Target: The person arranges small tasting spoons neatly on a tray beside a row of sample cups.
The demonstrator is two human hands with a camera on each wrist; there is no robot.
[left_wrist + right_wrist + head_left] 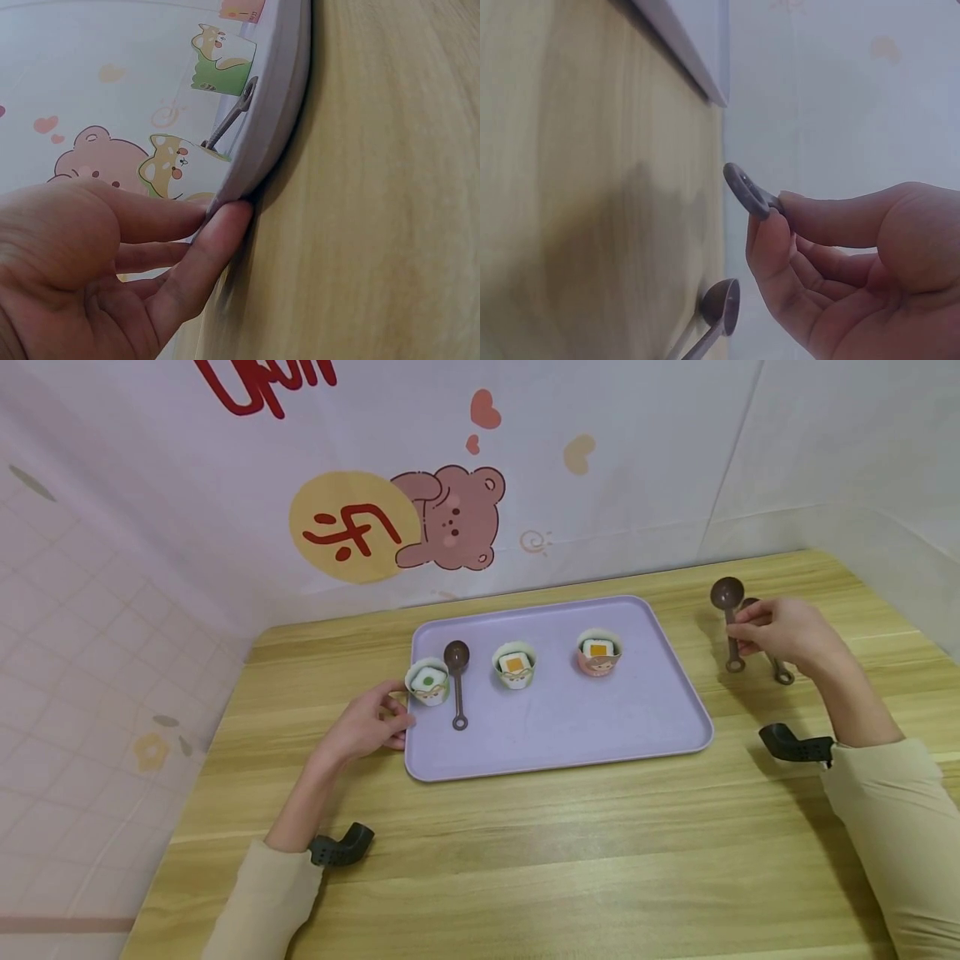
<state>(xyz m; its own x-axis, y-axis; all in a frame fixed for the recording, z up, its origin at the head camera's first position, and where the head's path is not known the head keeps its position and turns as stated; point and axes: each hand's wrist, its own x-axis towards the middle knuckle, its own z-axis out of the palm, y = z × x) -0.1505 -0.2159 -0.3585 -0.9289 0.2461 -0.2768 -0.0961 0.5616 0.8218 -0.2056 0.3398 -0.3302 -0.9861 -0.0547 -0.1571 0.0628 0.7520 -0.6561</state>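
Note:
In the head view my left hand (pixel 367 722) is at the left rim of a lilac tray (pixel 555 727), and the left wrist view shows thumb and fingers pinching its edge. A paper cup with a green-dotted white block (pixel 428 681) stands just inside that rim. Beside it lies a brown measuring spoon (pixel 459 689) on the tray. My right hand (pixel 783 627) pinches a second brown measuring spoon (pixel 727 595) by its handle, raised over the table right of the tray. Another brown spoon (pixel 721 304) lies on the table below, partly hidden by the hand in the head view.
Two more paper cups with orange-marked white blocks, the middle cup (pixel 515 667) and the right cup (pixel 598 653), stand on the tray. The wooden table (pixel 525 860) meets a white cloth backdrop (pixel 637 510) behind. A black wrist mount (pixel 795 745) sticks out from the right sleeve.

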